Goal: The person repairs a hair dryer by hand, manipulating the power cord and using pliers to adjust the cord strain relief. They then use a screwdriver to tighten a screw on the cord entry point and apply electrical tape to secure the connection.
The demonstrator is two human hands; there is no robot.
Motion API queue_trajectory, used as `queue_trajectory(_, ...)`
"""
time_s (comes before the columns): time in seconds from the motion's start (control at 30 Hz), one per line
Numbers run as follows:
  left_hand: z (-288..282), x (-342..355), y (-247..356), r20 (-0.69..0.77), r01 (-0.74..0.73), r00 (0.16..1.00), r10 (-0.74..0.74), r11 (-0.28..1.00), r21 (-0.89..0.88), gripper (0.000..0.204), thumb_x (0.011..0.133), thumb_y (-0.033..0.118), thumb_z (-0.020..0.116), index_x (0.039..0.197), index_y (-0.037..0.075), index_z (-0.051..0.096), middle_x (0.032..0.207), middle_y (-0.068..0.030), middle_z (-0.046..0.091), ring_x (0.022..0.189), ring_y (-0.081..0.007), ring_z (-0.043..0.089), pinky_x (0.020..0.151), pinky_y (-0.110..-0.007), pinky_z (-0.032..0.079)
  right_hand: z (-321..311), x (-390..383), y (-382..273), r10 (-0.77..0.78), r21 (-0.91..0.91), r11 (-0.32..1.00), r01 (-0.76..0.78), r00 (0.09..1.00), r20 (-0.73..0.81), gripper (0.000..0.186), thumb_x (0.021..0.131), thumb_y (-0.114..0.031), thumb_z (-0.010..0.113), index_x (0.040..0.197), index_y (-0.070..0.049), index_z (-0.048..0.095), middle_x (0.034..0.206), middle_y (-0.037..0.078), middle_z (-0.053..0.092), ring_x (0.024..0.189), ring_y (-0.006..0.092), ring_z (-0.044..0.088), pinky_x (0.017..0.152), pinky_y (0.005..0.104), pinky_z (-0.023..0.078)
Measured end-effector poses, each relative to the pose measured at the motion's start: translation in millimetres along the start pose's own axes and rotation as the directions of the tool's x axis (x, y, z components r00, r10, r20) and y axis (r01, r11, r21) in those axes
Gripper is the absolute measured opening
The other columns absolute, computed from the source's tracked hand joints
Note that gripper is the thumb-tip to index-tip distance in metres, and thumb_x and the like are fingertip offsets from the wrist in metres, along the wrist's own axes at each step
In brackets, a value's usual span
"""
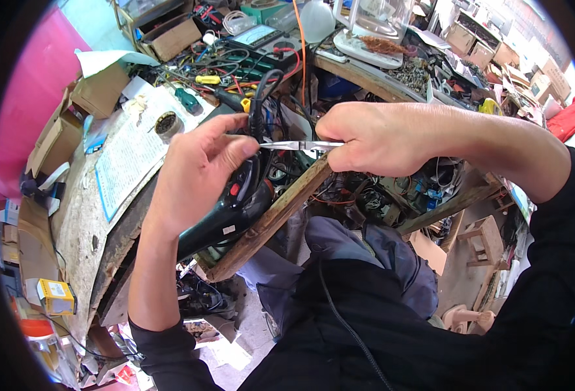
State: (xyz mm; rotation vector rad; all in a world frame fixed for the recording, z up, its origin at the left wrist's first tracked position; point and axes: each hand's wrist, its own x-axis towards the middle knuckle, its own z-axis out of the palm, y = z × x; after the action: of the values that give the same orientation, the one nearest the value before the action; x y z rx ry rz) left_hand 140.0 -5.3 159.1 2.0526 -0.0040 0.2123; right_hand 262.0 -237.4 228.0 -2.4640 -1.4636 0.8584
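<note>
My left hand (199, 163) is closed around the upper part of the handle of what looks like a black hair dryer (219, 225), near where its black cord (256, 107) loops up. The glossy body has a red switch and leans by the bench edge. In my right hand (382, 138), closed in a fist, are silver long-nose pliers (300, 145). Their tips point left and reach the handle beside my left thumb; whether they grip anything there cannot be made out. My left fingertips are partly hidden behind the handle.
A wooden bar (278, 218) runs along the bench edge under my hands. Screwdrivers, leads and a meter (258, 37) crowd the bench behind. At left lie a printed sheet (134, 153) and a small round tin (167, 125). An orange cord (301, 58) hangs down beyond the pliers.
</note>
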Motion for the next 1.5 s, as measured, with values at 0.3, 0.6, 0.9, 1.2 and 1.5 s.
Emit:
queue_trajectory(0.3, -2.4, 16.8, -9.3, -0.041, 0.002, 0.999, -0.005, 0.997, -0.078, 0.028, 0.104, 0.026, 0.068, 0.105, -0.001, 0.074, 0.077, 0.0045, 0.062, 0.069, -0.0026, 0.056, 0.062, -0.022, 0.051, -0.6, 11.2, 4.2, -0.012, -0.084, 0.996, 0.007, 0.998, -0.062, 0.029, 0.091, -0.013, 0.053, 0.097, 0.013, 0.064, 0.096, 0.031, 0.069, 0.093, 0.0454, 0.070, 0.078, 0.0503, 0.055)
queue_trajectory(0.6, -9.4, 20.6, -13.2, -0.011, 0.010, 1.000, -0.011, 0.996, -0.090, 0.028, 0.104, 0.028, 0.068, 0.098, 0.001, 0.073, 0.075, 0.0057, 0.057, 0.069, -0.0022, 0.055, 0.061, -0.022, 0.054, 0.0, 18.5, 7.1, -0.003, -0.167, 0.986, -0.013, 0.996, -0.094, 0.023, 0.088, -0.007, 0.054, 0.102, 0.008, 0.065, 0.100, 0.029, 0.071, 0.100, 0.0449, 0.070, 0.084, 0.0507, 0.055)
queue_trajectory(0.9, -15.4, 20.1, -17.5, 0.025, 0.023, 0.999, -0.020, 0.991, -0.135, 0.022, 0.103, 0.022, 0.069, 0.111, 0.001, 0.070, 0.087, 0.0035, 0.065, 0.077, -0.0027, 0.060, 0.067, -0.023, 0.059, 5.8, 13.6, -1.2, 0.038, -0.276, 0.957, -0.088, 0.982, -0.183, 0.023, 0.088, -0.006, 0.057, 0.106, 0.006, 0.065, 0.100, 0.028, 0.072, 0.099, 0.0442, 0.072, 0.084, 0.0514, 0.058)
queue_trajectory(1.2, -16.8, 18.6, -16.1, 0.071, 0.032, 0.997, -0.022, 0.990, -0.139, 0.026, 0.103, 0.017, 0.068, 0.123, 0.001, 0.070, 0.093, 0.0028, 0.069, 0.084, -0.0028, 0.063, 0.071, -0.023, 0.060, 17.6, 12.1, -0.5, -0.009, -0.287, 0.956, -0.055, 0.976, -0.218, 0.013, 0.089, -0.004, 0.056, 0.098, 0.006, 0.057, 0.087, 0.029, 0.069, 0.088, 0.0501, 0.068, 0.078, 0.0559, 0.055)
queue_trajectory(1.5, -21.3, 11.2, -23.6, 0.003, 0.009, 1.000, -0.009, 0.986, -0.169, 0.028, 0.102, 0.015, 0.069, 0.125, -0.001, 0.070, 0.089, 0.0031, 0.068, 0.077, -0.0030, 0.061, 0.070, -0.021, 0.053, 11.5, 11.7, -16.6, 0.010, -0.284, 0.957, -0.063, 0.983, -0.183, 0.025, 0.089, -0.011, 0.057, 0.104, 0.009, 0.064, 0.097, 0.030, 0.072, 0.095, 0.0449, 0.072, 0.082, 0.0501, 0.059)
